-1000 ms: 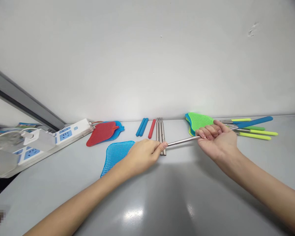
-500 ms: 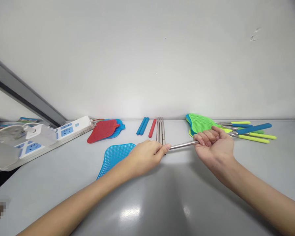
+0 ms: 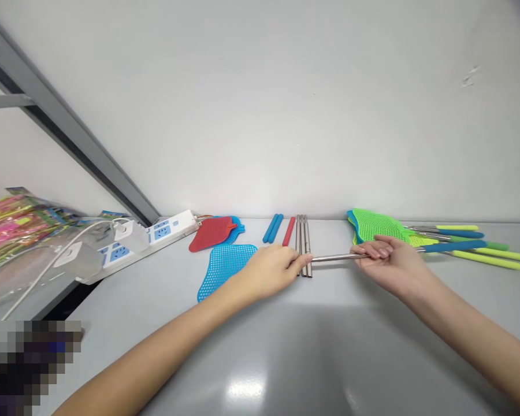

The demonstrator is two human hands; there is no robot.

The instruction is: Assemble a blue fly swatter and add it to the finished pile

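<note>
A blue fly swatter [image 3: 227, 266] with a perforated head, a metal rod and a blue handle lies across both my hands, above the table. My left hand [image 3: 273, 268] is closed round it where the head meets the rod and hides that joint. My right hand [image 3: 387, 260], palm up, has its fingers curled over the rod close to the blue handle. Just behind my left hand are several loose metal rods [image 3: 303, 234], a red handle grip [image 3: 289, 232] and two blue handle grips [image 3: 273, 228]. Beyond my right hand lies a pile of fly swatters [image 3: 379, 228], green on top.
Loose red [image 3: 212, 232] and blue swatter heads [image 3: 235, 229] lie at the back left. Next to them is a white power strip [image 3: 173, 229] with plugs and a cable. Clear plastic packaging [image 3: 13, 231] fills the far left. A white wall [image 3: 303, 115] borders the table's back.
The view has swung left, so things appear farther right and more packaging shows. My right fingers lie flatter over the rod, and the swatter's handle end sits lower, the rod nearly level.
</note>
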